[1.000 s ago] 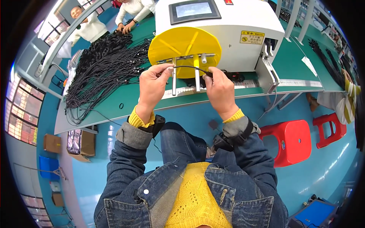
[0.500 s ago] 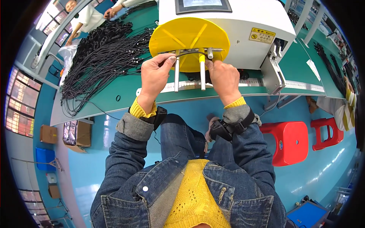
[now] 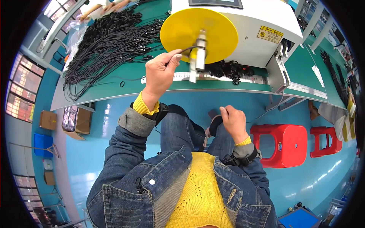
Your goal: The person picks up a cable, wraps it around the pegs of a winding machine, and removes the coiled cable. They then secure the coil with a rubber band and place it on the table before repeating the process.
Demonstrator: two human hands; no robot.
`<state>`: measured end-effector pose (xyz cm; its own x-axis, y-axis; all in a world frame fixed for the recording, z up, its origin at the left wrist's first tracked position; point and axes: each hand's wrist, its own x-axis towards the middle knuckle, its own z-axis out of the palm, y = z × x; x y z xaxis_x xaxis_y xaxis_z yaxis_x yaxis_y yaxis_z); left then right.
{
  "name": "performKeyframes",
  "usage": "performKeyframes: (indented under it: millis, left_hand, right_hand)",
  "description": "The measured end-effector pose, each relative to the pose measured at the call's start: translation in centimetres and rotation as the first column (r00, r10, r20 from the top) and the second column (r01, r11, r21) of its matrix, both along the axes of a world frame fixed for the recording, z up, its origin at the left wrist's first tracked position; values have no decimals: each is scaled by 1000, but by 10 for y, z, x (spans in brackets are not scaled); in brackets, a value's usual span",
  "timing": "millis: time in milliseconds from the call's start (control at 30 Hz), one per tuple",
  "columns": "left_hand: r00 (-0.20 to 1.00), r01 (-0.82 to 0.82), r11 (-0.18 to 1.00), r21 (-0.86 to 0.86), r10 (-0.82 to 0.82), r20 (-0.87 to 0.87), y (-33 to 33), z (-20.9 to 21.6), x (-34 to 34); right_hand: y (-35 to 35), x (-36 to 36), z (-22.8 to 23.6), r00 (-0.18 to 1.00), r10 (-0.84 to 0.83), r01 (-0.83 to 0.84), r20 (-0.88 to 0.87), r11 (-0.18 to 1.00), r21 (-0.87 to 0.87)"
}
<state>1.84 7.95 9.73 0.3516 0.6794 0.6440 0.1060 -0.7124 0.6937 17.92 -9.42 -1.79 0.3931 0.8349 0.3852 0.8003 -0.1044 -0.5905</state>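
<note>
Black cable [image 3: 187, 49] is running across the lower left front of the yellow disc [image 3: 222, 32], its long axis lying nearly crosswise and rising slightly from your left fingers toward the metal posts [image 3: 200, 59] at the disc's middle. It is pointing right, away from your hand, and bending around the posts, which are showing blurred; the far end is too unclear to tell. Your left hand [image 3: 161, 72] is sitting just below and left of the disc, thumb and forefinger pinching the cable narrowly, the other fingers curling into the palm. Your right hand [image 3: 234, 121] is hanging well below the disc and a little to its right, apart from the cable, fingers curling in with the thumb near the forefinger; whether they are holding anything, you cannot tell from this view. Left of the disc, a heap of black cables [image 3: 114, 53] is spreading over the green table [image 3: 102, 89]. Just below the disc's right side, a bundle of black coils [image 3: 230, 70] is lying by the ruler strip [image 3: 243, 78]. Behind the disc, a white machine [image 3: 251, 22] is standing
</note>
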Motion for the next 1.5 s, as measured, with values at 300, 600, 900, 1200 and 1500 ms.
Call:
performKeyframes:
  millis: [300, 600, 900, 1200, 1500]
  left_hand:
    - [993, -15, 980, 199, 37, -108, -14, -1, -4]
    - [987, 67, 991, 116, -48, -156, -25, -3, -6]
    - [876, -33, 908, 418, 228, -425, -46, 23, 11]
    - [774, -74, 765, 640, 448, -447, -42, 42, 17]
    - [753, 189, 970, 151, -45, -656, -34, 36, 11]
  right_hand:
    - [-9, -5, -5, 997, 46, -54, -64, 991, -125]
    - [-4, -9, 0, 993, 88, -98, -80, 986, -133]
    - [41, -13, 73, 980, 124, -62, -154, 932, 357]
    - [91, 11, 92, 992, 118, -81, -46, 870, 487]
    - [86, 6, 81, 840, 427, -235, -333, 842, 486]
